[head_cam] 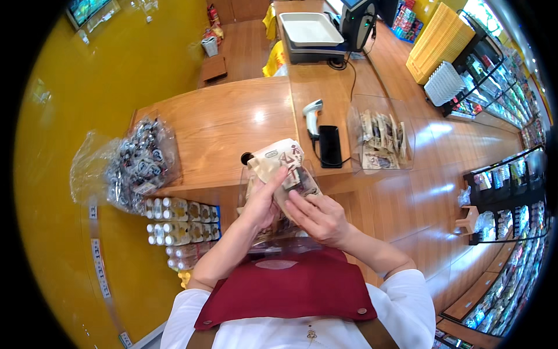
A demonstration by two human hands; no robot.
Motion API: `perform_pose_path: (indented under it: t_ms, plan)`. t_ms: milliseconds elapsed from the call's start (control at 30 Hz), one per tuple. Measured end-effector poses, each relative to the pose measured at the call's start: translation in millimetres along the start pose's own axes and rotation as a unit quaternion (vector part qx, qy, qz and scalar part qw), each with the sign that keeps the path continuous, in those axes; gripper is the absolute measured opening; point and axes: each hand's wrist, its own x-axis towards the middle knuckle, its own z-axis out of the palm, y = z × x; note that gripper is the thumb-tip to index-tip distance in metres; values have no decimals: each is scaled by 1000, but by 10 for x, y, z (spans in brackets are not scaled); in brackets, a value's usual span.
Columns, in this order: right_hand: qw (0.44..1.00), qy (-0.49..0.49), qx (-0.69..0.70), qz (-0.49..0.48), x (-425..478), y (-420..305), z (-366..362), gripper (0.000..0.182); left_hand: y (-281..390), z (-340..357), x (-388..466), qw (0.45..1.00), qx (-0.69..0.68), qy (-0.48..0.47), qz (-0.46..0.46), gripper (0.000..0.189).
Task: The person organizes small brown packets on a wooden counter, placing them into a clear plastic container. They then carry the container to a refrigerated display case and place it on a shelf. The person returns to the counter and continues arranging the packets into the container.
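Beige snack pouches (285, 159) bearing dark printed writing are held upright in front of my chest, near the counter's front edge. My left hand (263, 201) grips them from the left, its thumb across the front. On the lower right side, my right hand (317, 216) has its fingertips against the pouch face; its thumb is hidden. Dark contents show through a window in the pouch. Beneath my hands stands a clear plastic bin (244, 183) with similar pouches, mostly covered by my hands and forearms.
On the wooden counter (213, 131) are a barcode scanner (312, 114), a black smartphone (330, 146) and a weighing scale (311, 30). A clear bin of pouches (381, 139) stands right. Left are a bag of small packets (141, 161) and bottle packs (178, 218).
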Motion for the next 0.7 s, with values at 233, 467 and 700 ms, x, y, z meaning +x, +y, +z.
perform_pose_path:
  t_ms: [233, 467, 700]
  plan:
    - [964, 12, 238, 116, 197, -72, 65, 55, 47, -400, -291, 991, 109, -1, 72, 41]
    - [647, -159, 616, 420, 200, 187, 172, 49, -101, -430, -537, 977, 194, -60, 61, 47]
    - [678, -172, 599, 390, 55, 326, 92, 11, -15, -551, -597, 976, 208, -10, 65, 39]
